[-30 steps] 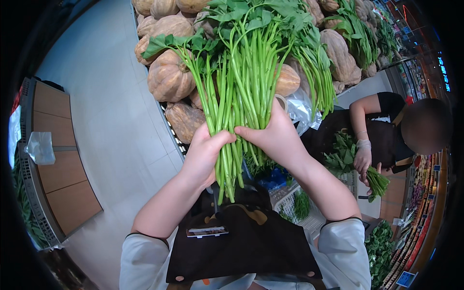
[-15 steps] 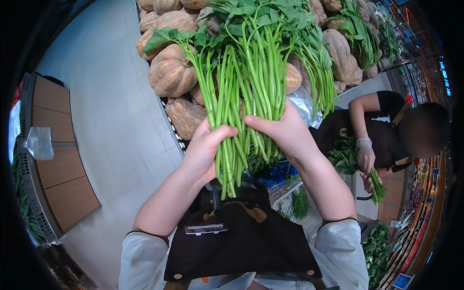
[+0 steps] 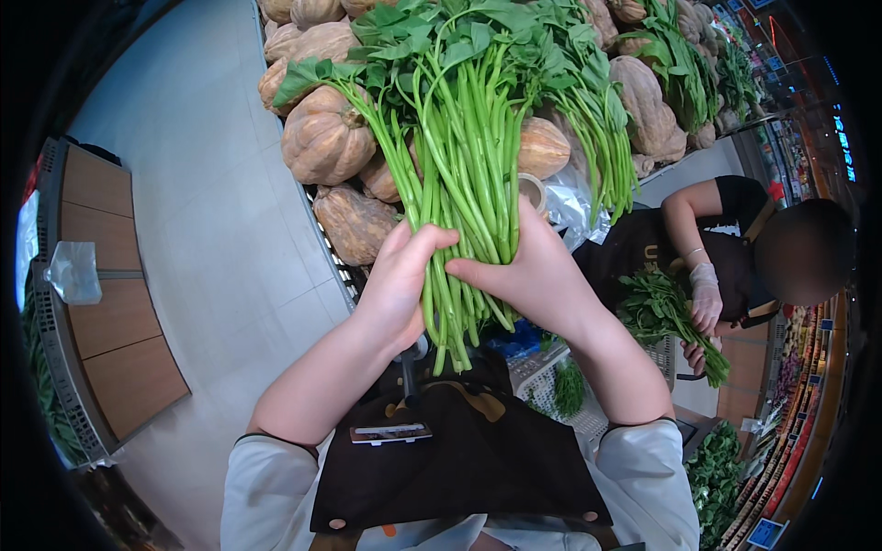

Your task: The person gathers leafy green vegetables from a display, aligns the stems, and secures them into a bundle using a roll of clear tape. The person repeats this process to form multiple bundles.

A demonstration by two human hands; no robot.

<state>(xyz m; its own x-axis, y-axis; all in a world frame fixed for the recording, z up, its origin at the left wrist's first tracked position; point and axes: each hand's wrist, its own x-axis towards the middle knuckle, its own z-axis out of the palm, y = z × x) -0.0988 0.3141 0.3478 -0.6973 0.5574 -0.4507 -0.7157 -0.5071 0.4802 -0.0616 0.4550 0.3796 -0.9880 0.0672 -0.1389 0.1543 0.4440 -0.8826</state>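
Upright bunch of long-stemmed leafy greens, leaves up, cut ends down

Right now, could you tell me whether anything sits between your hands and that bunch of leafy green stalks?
Nothing visible does. The left hand and the right hand both already close directly around the stalks of the bunch of greens, near its lower end, bare skin against the stems.

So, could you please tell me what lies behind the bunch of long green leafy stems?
Behind the bunch of long green leafy stems lie ribbed tan pumpkins; the stems cover part of the pile.
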